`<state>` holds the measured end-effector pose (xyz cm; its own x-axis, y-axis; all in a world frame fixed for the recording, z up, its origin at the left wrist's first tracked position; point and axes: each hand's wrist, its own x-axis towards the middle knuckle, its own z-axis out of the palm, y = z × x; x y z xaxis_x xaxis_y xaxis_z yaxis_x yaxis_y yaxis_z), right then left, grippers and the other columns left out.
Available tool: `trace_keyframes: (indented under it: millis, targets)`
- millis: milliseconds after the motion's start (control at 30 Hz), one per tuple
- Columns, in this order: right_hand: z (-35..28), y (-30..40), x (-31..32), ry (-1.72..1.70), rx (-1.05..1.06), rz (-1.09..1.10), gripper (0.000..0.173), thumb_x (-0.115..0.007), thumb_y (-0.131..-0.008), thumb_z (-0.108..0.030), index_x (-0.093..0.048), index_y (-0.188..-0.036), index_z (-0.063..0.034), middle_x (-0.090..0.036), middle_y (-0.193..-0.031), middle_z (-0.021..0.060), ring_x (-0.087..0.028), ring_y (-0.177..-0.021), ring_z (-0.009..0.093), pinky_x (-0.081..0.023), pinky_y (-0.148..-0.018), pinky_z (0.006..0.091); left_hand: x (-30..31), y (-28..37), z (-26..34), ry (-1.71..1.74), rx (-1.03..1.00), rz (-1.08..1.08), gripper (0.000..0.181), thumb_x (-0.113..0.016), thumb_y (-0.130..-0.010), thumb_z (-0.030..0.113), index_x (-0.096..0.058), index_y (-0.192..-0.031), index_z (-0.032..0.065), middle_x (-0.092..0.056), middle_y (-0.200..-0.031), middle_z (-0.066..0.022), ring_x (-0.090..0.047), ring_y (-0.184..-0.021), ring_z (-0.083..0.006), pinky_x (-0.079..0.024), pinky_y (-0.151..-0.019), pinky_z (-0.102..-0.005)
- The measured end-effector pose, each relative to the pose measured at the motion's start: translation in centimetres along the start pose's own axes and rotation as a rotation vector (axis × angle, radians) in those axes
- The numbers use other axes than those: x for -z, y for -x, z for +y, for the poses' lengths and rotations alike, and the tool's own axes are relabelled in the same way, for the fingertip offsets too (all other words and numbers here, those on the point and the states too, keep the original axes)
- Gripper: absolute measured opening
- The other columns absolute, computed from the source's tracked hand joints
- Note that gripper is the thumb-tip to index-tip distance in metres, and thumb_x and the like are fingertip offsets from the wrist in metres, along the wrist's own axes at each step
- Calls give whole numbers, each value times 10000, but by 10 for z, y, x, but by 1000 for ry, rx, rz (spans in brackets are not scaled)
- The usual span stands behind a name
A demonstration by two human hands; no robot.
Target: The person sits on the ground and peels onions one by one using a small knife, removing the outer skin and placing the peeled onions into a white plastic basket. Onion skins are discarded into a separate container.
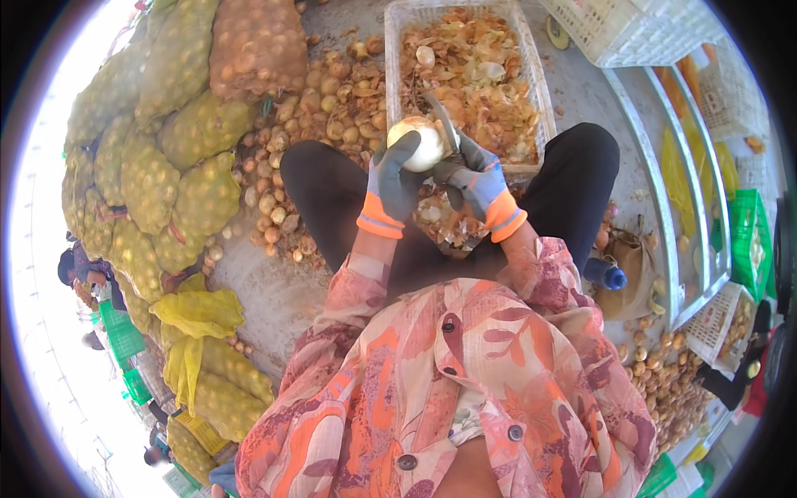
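Note:
My left hand (396,171), in a grey and orange work glove, grips a partly peeled onion (425,149) whose white flesh faces up. In a matching glove, my right hand (473,174) holds a knife with a curved blade (441,118) against the onion's right side. The knife's handle is hidden in the fingers. Just beyond both hands stands a white plastic crate (393,56) filled with brown onion skins (473,75) and a few pale peeled pieces. More skins (457,218) lie between my legs, below the hands.
Loose onions (280,180) cover the floor on the left, beside stacked mesh sacks of onions (146,174). To the right are a metal frame (669,187) under a white crate (654,31), a blue bottle (604,274) and a brown bag (629,274). Other people (87,271) sit at far left.

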<state>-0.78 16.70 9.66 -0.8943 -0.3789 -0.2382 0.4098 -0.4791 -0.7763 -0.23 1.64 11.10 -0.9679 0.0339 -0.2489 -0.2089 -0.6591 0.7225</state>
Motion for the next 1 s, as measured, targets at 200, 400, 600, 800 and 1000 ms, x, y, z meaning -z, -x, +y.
trace_keyframes:
  millis: [200,400,600,800,1000]
  targets:
    - [-19,-12,25,-262,33,74,245,-590,-815,-36,-545,-1055,-55,-608,-758,88,-483,-425,158,-388,-379,305,12,-10,5,318,113,-200,475,-622,-877,295,-503,-1246,21,-608,-1135,-167,-616,-1018,-320,-555,-740,-380]
    - [-2,-53,100,1492,249,542,641,-557,-863,-29,-306,-1452,-77,-620,-813,79,-588,-638,168,-498,-610,313,8,-13,19,312,161,-220,496,-612,-882,276,-477,-1273,3,-593,-1171,-193,-593,-1065,-385,-560,-742,-386]
    - [-43,13,19,1255,353,-51,666,-579,-871,-131,-262,-1454,-70,-641,-891,183,-644,-798,350,-502,-707,375,4,-4,19,59,75,-109,500,-604,-852,199,-465,-1275,-30,-590,-1158,-187,-604,-1050,-336,-560,-795,-406]
    - [-37,19,7,1634,387,-92,713,-571,-864,-183,-213,-1466,-49,-635,-972,221,-634,-735,392,-500,-647,452,-3,2,28,-201,76,-129,534,-610,-770,162,-483,-1252,-28,-621,-1063,-133,-643,-955,-239,-556,-781,-350]
    - [-31,10,-1,1512,393,-53,712,-580,-831,-103,-250,-1459,-47,-637,-970,223,-640,-751,379,-496,-634,435,-1,4,20,-302,2,-76,499,-604,-770,155,-501,-1219,-36,-625,-1048,-143,-656,-910,-251,-573,-746,-380]
